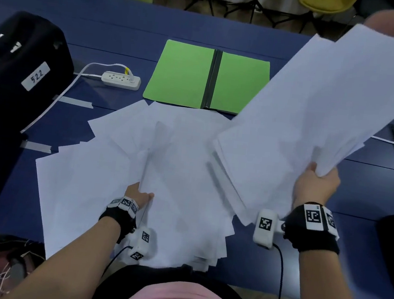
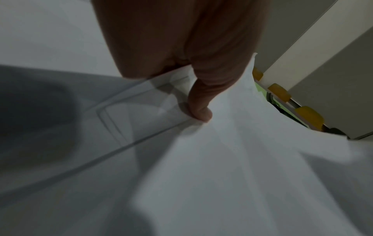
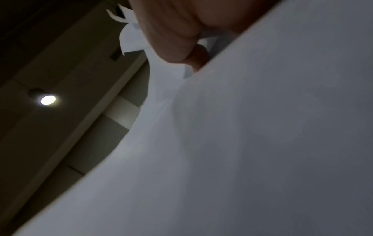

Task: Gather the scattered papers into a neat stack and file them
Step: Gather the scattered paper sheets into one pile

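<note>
Hands (image 1: 316, 185) apparently both pinching papers (image 1: 318, 109).

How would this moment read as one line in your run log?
stage: gathering | right hand: holds lifted sheaf | left hand: pinches sheet in table pile | green folder: open, empty

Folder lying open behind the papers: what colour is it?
Bright green folder with a black spine; the head view shows it best.

Open table (image 1: 358, 192) lies right of the papers (image 1: 176, 171) — left, the black case (image 1: 17, 60) blocks passage.
</note>
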